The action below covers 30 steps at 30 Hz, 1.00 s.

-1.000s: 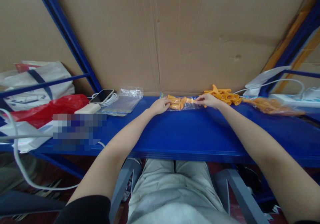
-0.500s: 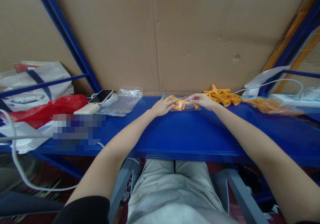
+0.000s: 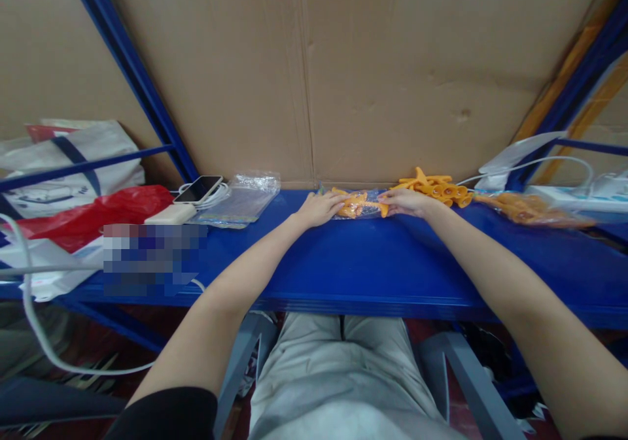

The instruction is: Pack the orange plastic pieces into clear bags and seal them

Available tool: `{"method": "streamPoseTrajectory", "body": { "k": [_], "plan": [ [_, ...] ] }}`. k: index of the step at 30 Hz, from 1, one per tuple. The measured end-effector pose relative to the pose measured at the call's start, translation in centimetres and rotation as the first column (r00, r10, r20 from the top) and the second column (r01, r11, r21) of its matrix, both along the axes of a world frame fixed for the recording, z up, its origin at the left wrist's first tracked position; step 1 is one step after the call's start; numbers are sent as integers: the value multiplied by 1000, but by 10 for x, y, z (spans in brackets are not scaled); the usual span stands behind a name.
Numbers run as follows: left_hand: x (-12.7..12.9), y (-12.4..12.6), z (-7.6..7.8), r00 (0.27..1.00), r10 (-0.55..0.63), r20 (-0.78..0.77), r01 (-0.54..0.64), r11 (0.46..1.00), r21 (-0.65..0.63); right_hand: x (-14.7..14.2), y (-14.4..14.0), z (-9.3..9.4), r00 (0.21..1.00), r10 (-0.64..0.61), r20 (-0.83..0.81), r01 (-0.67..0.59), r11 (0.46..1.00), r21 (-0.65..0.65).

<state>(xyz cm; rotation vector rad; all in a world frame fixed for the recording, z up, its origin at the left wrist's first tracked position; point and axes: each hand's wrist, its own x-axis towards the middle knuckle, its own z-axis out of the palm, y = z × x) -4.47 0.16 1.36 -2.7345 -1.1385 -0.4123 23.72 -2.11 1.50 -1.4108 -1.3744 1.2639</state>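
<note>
Your left hand (image 3: 316,208) & right hand (image 3: 405,201) meet at 12 o'clock on the blue shelf (image 3: 373,263), fingers pinching opposite ends of a clear bag of orange parts (image 3: 358,204). Loose orange parts (image 3: 439,188) lie just at 1 o'clock; phone (image 3: 199,188) at 10.

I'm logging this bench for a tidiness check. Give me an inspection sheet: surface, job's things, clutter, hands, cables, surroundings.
Surface: blue shelf, bare in the middle.
Job's things: clear bag of orange parts between both hands; loose orange parts to its right; filled bag further right.
Clutter: empty bags, phone, white block, red bag, white tote at left.
Hands: left hand and right hand each grip an end of the clear bag.
Cables: white cable hangs off the left edge; another at right.
Surroundings: cardboard behind, blue frame.
</note>
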Motion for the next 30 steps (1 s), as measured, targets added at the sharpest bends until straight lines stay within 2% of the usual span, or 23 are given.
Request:
{"method": "streamPoseTrajectory", "body": {
  "k": [6, 9, 11, 13, 16, 18, 22, 26, 30],
  "plan": [
    [4, -5, 0, 997, -67, 24, 65, 996, 62, -9, 0, 2, 987, -31, -158, 35, 999, 19],
    [6, -7, -1, 996, -40, 76, 36, 998, 54, -17, -5, 5, 981, -44, -187, 41, 999, -20],
    [6, -7, 0, 987, 51, 153, -56, 998, 34, -22, -6, 6, 979, -58, -196, 51, 998, -37],
    [3, -3, 0, 953, 202, 226, -200, 979, -30, -27, -6, 5, 976, -82, -200, 77, 996, -33],
    [-5, 6, 0, 865, 438, 244, -399, 896, -195, -31, -4, 1, 972, -129, -196, 125, 992, -32],
    [-10, 13, 0, 838, 498, 222, -440, 859, -263, -33, -5, -1, 972, -120, -204, 113, 993, -44],
    [-14, 22, 0, 870, 451, 200, -397, 881, -259, -36, -11, 0, 964, -38, -262, 28, 999, -41],
    [-10, 24, -3, 896, 400, 195, -356, 907, -223, -36, -14, 2, 960, -33, -277, 34, 999, -2],
    [-5, 22, -7, 910, 355, 212, -318, 929, -191, -32, -11, 0, 975, -34, -218, 39, 999, 21]
  ]
}}
